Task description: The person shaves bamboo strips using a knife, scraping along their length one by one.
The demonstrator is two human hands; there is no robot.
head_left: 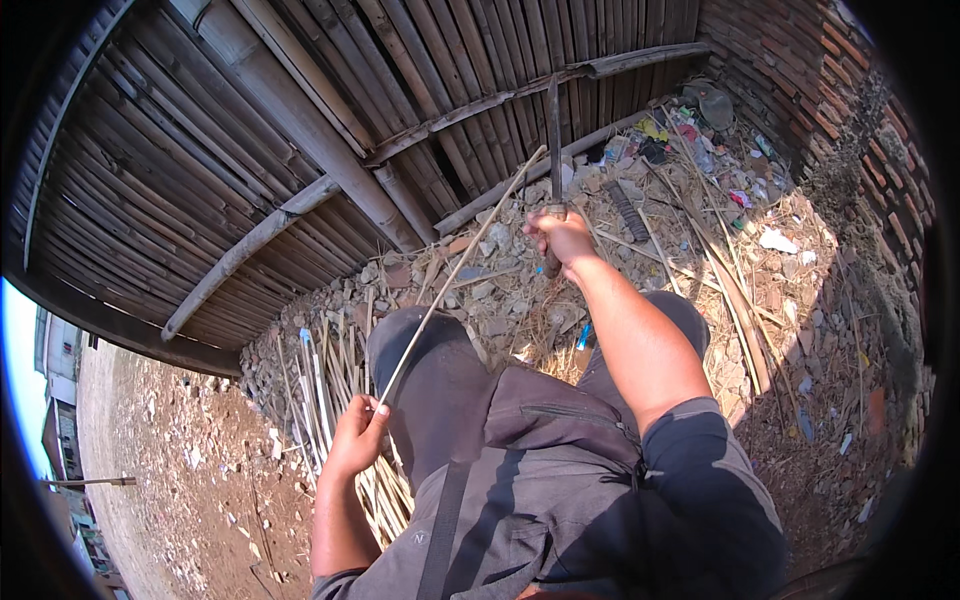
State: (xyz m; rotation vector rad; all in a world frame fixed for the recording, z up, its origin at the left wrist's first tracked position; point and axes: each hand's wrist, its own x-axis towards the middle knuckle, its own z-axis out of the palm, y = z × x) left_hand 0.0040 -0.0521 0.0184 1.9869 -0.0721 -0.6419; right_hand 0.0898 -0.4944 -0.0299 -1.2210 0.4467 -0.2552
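Observation:
My left hand [358, 436] pinches the lower end of a long, thin bamboo strip [465, 260], which slants up and to the right over my left knee. My right hand [560, 240] is wrapped round the handle of a machete [556, 140], its dark, narrow blade pointing away from me. The strip's far tip lies just left of the blade; a small gap shows between them. Beside my left leg is a pile of split bamboo strips [325, 380], partly covered by my left arm and leg.
A bamboo slat wall [400, 80] with thick poles stands ahead, and a brick wall [820, 90] closes the right side. Rubble [490, 290] covers the ground between. Litter [710, 150] and longer bamboo pieces [735, 300] lie to the right. A dark pouch [560, 410] rests on my lap.

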